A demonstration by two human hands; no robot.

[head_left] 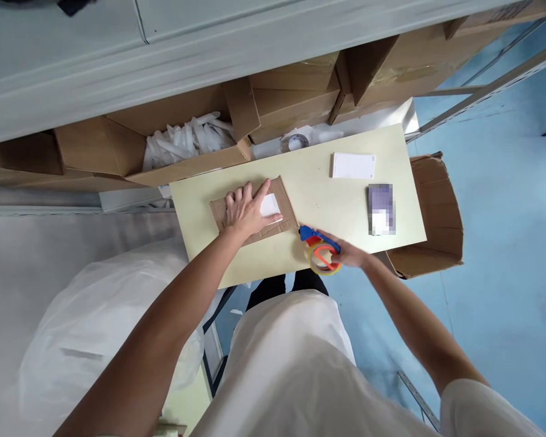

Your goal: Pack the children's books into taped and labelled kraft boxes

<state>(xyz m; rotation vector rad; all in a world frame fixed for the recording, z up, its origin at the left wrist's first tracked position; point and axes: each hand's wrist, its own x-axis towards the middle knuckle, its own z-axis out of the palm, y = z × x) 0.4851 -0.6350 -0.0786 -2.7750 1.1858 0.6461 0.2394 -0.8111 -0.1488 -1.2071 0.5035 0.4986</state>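
A flat brown cardboard parcel (282,203) with a white label lies on the pale yellow table (309,182). My left hand (246,209) presses flat on top of it, fingers spread. My right hand (348,252) grips a blue and red tape dispenser (319,249) with a roll of clear tape. The dispenser's blue head touches the parcel's right corner at the table's near edge.
A white card stack (353,165) and a blurred small item (381,209) lie on the table's right half. A tape roll (298,142) sits at the far edge. Open cardboard boxes (295,97) line the back, another box (437,212) stands right, a white plastic bag (95,328) left.
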